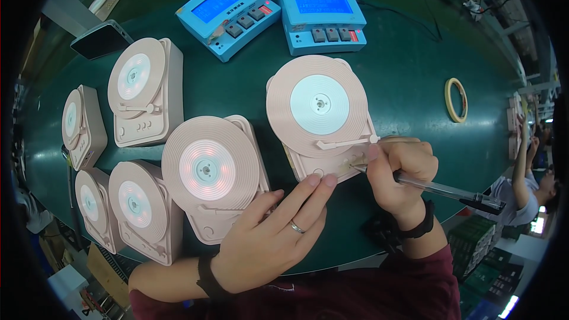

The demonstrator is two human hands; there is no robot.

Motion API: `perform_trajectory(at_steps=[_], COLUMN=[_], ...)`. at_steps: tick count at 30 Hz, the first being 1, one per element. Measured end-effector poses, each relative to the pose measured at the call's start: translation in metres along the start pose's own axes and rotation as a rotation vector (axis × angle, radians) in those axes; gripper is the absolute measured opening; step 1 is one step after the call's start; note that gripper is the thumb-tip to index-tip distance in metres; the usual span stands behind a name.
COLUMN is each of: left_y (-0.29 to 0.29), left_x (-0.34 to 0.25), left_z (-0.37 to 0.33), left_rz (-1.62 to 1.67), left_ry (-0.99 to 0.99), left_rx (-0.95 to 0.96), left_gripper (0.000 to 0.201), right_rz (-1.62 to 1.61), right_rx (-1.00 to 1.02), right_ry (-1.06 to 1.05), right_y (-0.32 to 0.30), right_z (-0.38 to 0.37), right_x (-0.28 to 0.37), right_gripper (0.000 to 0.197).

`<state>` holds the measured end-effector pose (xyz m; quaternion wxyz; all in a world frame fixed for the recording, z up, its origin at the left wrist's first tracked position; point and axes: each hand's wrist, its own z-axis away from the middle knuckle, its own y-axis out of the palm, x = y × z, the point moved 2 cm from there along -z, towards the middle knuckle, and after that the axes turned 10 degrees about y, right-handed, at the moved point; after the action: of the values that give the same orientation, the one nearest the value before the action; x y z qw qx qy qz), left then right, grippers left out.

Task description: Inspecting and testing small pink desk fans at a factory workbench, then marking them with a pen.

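A pink mini record player (281,117) with a pale disc centre stands in front of me, its tonearm (347,142) lying along the near side. My right hand (403,172) is closed round a clear-barrelled pen (435,187) with a black cap on its back end. The pen's tip touches, or nearly touches, the buttons on the player's front panel. My left hand (275,240) has its fingers stretched out, with two fingertips resting on the player's near edge by the round knob. Beside that hand stands another pink record player (178,153), its centre glowing reddish.
Several more pink record players (135,204) stand at the left. Two blue testers (323,18) with lit screens sit at the back, cables behind them. A phone-like dark device (101,40) leans at the far left. A tape roll (456,100) lies right on the green table (403,95).
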<state>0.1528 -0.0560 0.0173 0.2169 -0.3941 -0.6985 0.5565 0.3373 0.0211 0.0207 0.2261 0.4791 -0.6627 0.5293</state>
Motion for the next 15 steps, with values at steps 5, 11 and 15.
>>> perform_trajectory(at_steps=[5, 11, 15], left_y=[-0.0001, -0.0001, -0.0006], left_x=[-0.0001, 0.0, 0.0], left_z=[0.0001, 0.0, -0.0001], left_rz=[0.002, 0.014, 0.019], left_ry=[-0.007, -0.01, -0.012], left_rx=[0.003, 0.003, 0.005], left_gripper=[0.029, 0.031, 0.031], right_rz=[-0.002, -0.001, -0.001], right_rx=[0.019, 0.022, 0.026], right_ry=[-0.013, 0.001, -0.01], right_y=[-0.0003, -0.0005, -0.0012], right_z=[-0.0004, 0.0004, -0.0003], right_x=[0.0002, -0.0006, -0.0001], right_gripper=[0.038, 0.038, 0.038])
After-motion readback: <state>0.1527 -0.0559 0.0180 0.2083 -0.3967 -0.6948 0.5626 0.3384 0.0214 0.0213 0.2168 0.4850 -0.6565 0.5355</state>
